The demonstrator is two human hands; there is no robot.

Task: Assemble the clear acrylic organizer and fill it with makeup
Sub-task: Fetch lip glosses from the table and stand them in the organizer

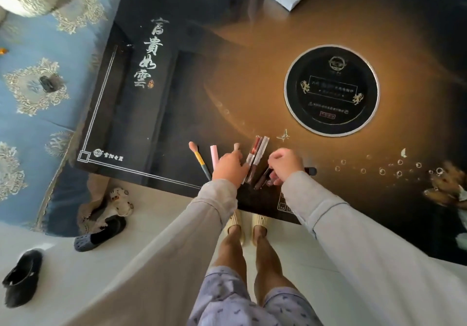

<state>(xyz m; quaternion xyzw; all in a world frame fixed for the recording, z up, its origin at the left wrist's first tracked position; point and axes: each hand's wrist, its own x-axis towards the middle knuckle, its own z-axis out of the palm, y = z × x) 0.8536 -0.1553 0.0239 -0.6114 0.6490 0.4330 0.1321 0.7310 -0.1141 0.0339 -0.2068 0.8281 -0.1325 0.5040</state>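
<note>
Head view: makeup lies in a row at the near edge of the dark glossy bench (252,85), with no clear acrylic organizer in sight. The left hand (228,167) covers a pink-tipped brush (236,146), and its grip is unclear. The right hand (286,164) has its fingers clenched on slim dark pencils (261,180). Best to gather the red lip-gloss tubes (255,154) parallel so nothing rolls off.

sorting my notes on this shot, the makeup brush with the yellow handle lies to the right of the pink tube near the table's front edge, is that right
Not quite. The head view shows the makeup brush with the yellow handle lying to the left of the pink tube, not to its right. Both are near the front edge of the table, as you say.
</note>
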